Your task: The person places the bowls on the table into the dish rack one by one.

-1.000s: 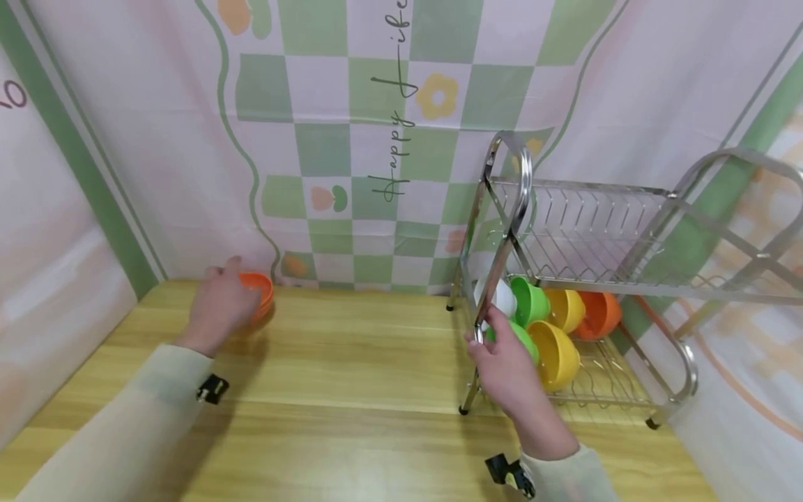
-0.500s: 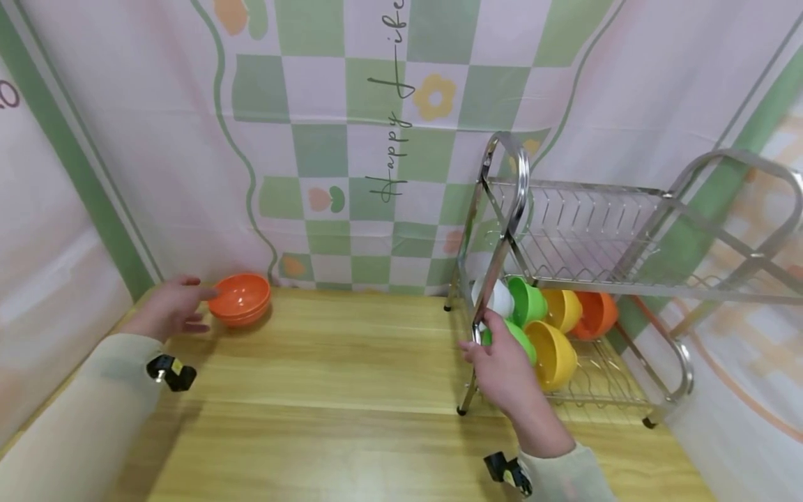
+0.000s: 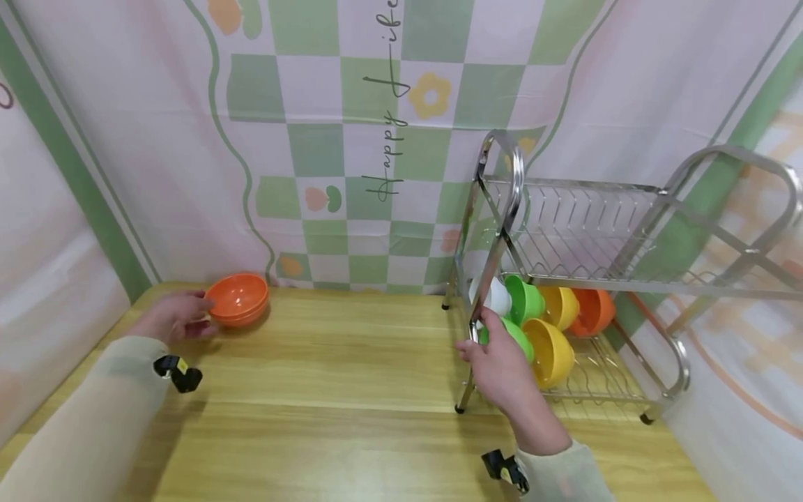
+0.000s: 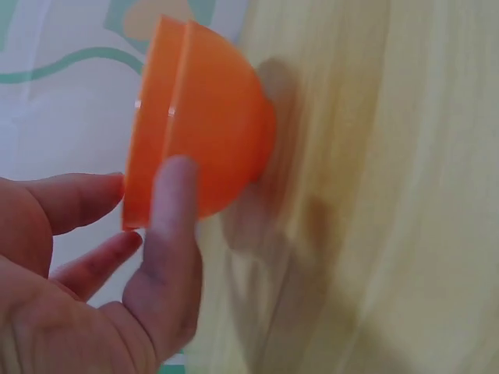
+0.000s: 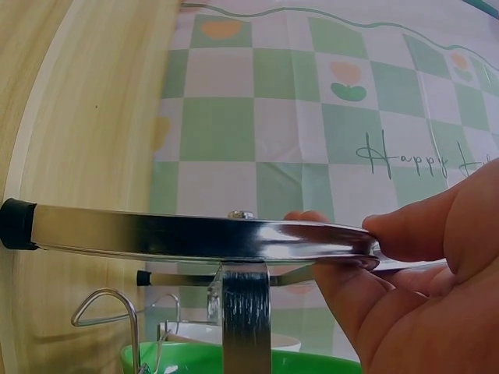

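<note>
Two orange bowls (image 3: 238, 298), one seemingly nested in the other, stand upright at the table's back left. My left hand (image 3: 178, 317) is at their left rim, fingers fairly straight; in the left wrist view a fingertip meets the rim of the orange bowls (image 4: 207, 117) and the thumb lies across their outer side. Whether it presses on them I cannot tell. My right hand (image 3: 505, 366) grips the left upright of a metal dish rack (image 3: 495, 272), thumb and fingers on either side of the bar (image 5: 312, 240) in the right wrist view.
The rack's lower shelf holds tilted bowls: white (image 3: 498, 298), green (image 3: 525, 300), yellow (image 3: 548, 352) and orange (image 3: 592, 312). Its upper shelf (image 3: 583, 230) is wire. A printed cloth (image 3: 370, 150) hangs behind the wooden table (image 3: 339, 362).
My left hand was over the orange bowls, let go and drew back left, then came back to their left rim. My right hand has stayed on the rack.
</note>
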The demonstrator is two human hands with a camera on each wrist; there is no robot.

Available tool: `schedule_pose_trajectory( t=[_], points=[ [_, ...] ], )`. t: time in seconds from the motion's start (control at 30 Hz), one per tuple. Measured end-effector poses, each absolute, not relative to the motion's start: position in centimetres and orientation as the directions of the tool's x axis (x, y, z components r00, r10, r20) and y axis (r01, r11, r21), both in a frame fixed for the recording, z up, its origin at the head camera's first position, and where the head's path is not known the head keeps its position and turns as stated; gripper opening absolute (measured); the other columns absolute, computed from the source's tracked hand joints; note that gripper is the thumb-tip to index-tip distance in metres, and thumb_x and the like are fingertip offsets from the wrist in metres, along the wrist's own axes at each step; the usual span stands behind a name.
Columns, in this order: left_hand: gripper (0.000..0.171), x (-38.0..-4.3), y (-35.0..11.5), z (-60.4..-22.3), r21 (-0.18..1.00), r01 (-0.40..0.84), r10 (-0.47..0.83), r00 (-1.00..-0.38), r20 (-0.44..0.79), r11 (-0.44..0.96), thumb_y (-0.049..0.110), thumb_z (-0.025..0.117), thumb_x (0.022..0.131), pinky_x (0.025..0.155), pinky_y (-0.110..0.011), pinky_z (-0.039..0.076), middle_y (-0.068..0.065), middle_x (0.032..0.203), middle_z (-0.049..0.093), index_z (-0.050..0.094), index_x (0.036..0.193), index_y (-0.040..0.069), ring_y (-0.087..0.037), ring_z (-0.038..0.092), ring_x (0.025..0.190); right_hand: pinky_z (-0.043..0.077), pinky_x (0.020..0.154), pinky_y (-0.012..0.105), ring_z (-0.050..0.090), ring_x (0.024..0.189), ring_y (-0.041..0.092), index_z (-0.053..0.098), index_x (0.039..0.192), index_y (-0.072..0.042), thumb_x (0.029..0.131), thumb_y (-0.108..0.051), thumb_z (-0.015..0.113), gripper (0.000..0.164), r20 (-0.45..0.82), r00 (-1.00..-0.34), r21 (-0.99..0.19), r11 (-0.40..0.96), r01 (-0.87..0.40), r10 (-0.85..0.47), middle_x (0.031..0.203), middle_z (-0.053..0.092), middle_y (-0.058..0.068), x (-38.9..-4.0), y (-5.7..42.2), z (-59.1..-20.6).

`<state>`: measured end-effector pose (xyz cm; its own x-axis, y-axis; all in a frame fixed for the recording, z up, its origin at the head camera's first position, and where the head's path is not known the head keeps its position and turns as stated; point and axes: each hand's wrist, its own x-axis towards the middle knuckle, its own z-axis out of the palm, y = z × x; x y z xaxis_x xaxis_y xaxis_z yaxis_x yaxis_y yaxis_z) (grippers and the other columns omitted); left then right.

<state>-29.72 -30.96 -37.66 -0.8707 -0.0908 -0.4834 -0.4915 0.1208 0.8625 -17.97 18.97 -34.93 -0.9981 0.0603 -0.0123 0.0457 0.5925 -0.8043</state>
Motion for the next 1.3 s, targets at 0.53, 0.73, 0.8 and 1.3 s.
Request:
schedule_pose_trajectory(
  t=[0.53,0.73,0.8,1.3],
  points=[
    [0.058,-29.6,-29.4,-37.6,0.87,-0.42,-0.193,-0.905,-0.38,0.259,-0.003,0.043,0.096,0.069,-0.031,0.061,-0.028,0.12,0.043,0.021,0.149,-0.013,-0.018,0.06,0.068,0.055,0.086,0.047,0.067,0.101,0.022,0.017,0.159,-0.01,0.106,-0.011,0.045,0.061,-0.001,-0.999,-0.806,0.591,0.032,0.053,0.115,0.069,0.011,-18.0,19.0,-35.1],
    [0.066,-29.5,-29.2,-37.6,0.856,-0.438,-0.15,-0.899,-0.412,0.276,-0.006,0.041,0.095,0.069,-0.034,0.061,-0.034,0.134,0.036,0.011,0.154,-0.01,-0.022,0.061,0.07,0.055,0.087,0.047,0.067,0.101,0.022,0.016,0.159,-0.01,0.106,-0.011,0.045,0.06,0.0,-0.999,-0.807,0.59,0.029,0.049,0.115,0.069,0.01,-18.0,19.1,-35.1],
    [0.067,-29.5,-29.2,-37.6,0.857,-0.428,-0.145,-0.904,-0.402,0.287,-0.008,0.038,0.093,0.069,-0.034,0.061,-0.035,0.135,0.035,0.01,0.153,-0.01,-0.022,0.061,0.071,0.055,0.087,0.047,0.067,0.101,0.022,0.016,0.159,-0.01,0.106,-0.011,0.045,0.061,0.0,-0.999,-0.81,0.585,0.03,0.05,0.116,0.069,0.01,-18.1,19.1,-35.1],
    [0.069,-29.5,-29.2,-36.1,0.882,-0.347,-0.139,-0.938,-0.318,0.32,-0.002,0.041,0.092,0.074,-0.038,0.061,-0.029,0.127,0.04,0.014,0.155,-0.007,-0.021,0.06,0.07,0.054,0.089,0.049,0.067,0.101,0.021,0.017,0.159,-0.01,0.106,-0.011,0.045,0.06,-0.005,-0.999,-0.815,0.578,0.033,0.051,0.116,0.069,0.01,-18.1,19.1,-35.1]
  ],
)
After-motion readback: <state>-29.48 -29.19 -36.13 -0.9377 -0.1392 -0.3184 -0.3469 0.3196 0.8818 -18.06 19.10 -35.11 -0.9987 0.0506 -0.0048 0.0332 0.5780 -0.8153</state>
